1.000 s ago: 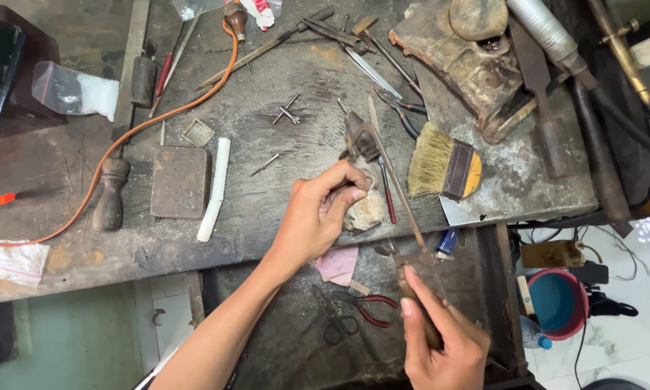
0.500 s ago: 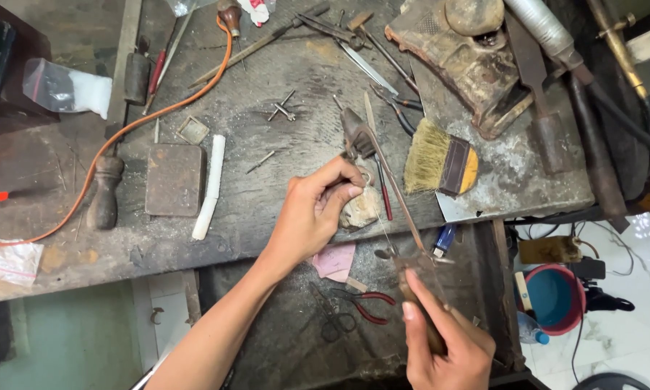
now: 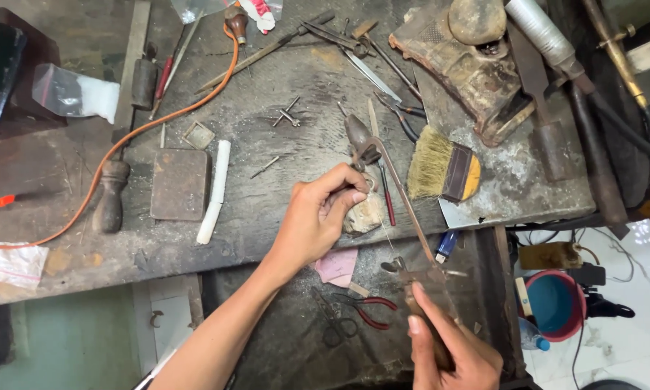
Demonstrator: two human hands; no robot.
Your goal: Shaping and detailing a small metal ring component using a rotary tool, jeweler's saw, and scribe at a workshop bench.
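Note:
My left hand (image 3: 317, 220) pinches something small against a worn wooden bench peg (image 3: 367, 215) at the front edge of the workbench (image 3: 281, 238); the fingers hide the piece. Below it, my right hand (image 3: 451, 354) grips the wooden handle of a small saw frame (image 3: 406, 198). The frame slants up and left from that hand, and its top end reaches the peg just beside my left fingertips.
On the bench lie a yellow-banded brush (image 3: 444, 172), a metal block (image 3: 180, 184), a white stick (image 3: 215, 189), an orange cable (image 3: 158, 119), a wooden-handled tool (image 3: 110, 195) and several files and pliers. Red-handled pliers (image 3: 372, 310) and a pink scrap (image 3: 337, 266) sit in the tray below. A red bucket (image 3: 556, 303) stands at the right.
Both hands keep their grips at the peg. The view has shifted slightly, and my right hand with the saw handle sits a little lower in the picture.

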